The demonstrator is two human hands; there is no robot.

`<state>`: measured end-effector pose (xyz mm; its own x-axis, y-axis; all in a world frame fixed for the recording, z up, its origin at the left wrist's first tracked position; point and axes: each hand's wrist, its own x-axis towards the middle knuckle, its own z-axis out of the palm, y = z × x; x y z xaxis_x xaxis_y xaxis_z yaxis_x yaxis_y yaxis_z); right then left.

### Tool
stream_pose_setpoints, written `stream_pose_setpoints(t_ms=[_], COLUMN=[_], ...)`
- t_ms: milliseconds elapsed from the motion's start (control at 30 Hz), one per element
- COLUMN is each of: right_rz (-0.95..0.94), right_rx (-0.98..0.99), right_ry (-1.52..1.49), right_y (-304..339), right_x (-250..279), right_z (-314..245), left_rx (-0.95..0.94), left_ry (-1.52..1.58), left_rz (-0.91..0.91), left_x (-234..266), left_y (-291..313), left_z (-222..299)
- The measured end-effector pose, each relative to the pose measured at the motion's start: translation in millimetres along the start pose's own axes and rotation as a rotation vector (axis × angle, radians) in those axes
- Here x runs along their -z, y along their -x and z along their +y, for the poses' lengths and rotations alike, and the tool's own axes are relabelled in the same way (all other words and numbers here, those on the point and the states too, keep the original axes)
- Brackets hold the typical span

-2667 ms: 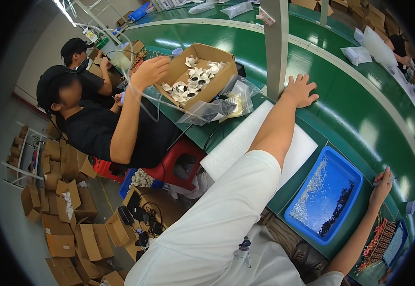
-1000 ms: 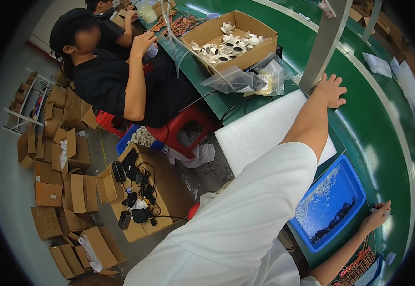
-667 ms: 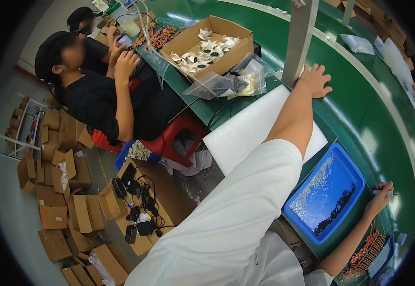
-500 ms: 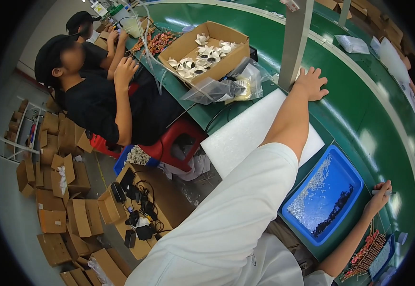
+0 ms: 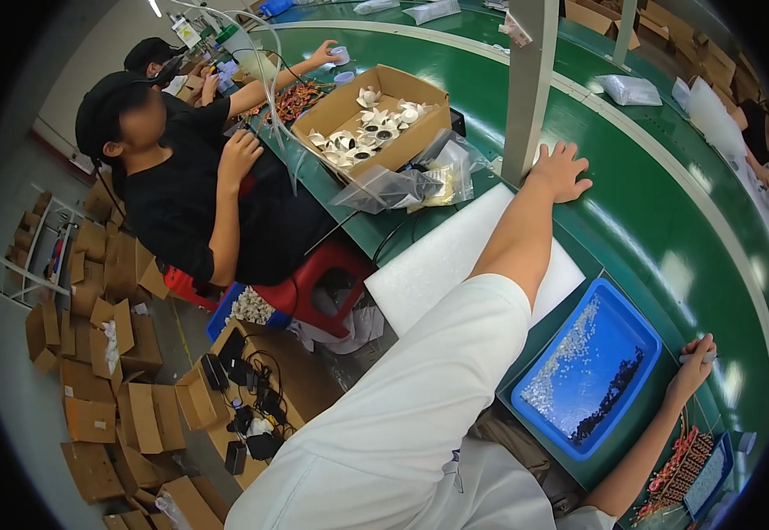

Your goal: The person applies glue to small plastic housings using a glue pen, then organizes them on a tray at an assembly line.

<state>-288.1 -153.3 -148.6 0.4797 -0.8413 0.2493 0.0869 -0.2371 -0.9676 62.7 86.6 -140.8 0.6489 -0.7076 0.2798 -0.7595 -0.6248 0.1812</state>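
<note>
My left hand rests with fingers spread on the green conveyor belt, beside the base of a grey metal post. Nothing is in it. My left forearm passes over a white foam sheet. Farther right, my right hand is closed round a slim, pale grey pen-like tool at the belt's edge; its exact kind is too small to make out. Between my arms lies a blue tray with small clear pieces along one side and small black pieces along the other.
A cardboard box of white fan-like parts stands at the left, with plastic bags against it. Bundles of red wired parts lie near my right forearm. A co-worker sits left by a red stool. Cartons crowd the floor.
The view has shifted slightly. Beyond the seated co-worker, an arm now stretches over the belt with a small, pale round part in the hand. My hands keep much the same poses.
</note>
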Motion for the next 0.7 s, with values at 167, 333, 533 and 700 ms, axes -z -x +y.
stream_pose_setpoints(t_ms=[167,333,533,700], right_rz=[-0.015,0.021,0.022,0.023], right_rx=[-0.009,-0.049,-0.047,-0.057], right_ry=[-0.024,-0.034,-0.014,-0.034], right_y=[-0.1,-1.0,-3.3,-0.1], right_x=[-1.8,0.3,-0.6,2.2], right_z=[-1.6,1.3,-0.7,2.3], left_rx=[-0.006,-0.008,-0.007,-0.004], left_ry=[0.023,0.020,0.044,0.038], left_rz=[0.014,0.049,0.015,0.040], left_x=[-6.5,-5.6,-6.9,-4.8], left_y=[1.9,-3.8,-1.7,-3.5], left_z=[-1.1,-2.9,0.0,-0.3])
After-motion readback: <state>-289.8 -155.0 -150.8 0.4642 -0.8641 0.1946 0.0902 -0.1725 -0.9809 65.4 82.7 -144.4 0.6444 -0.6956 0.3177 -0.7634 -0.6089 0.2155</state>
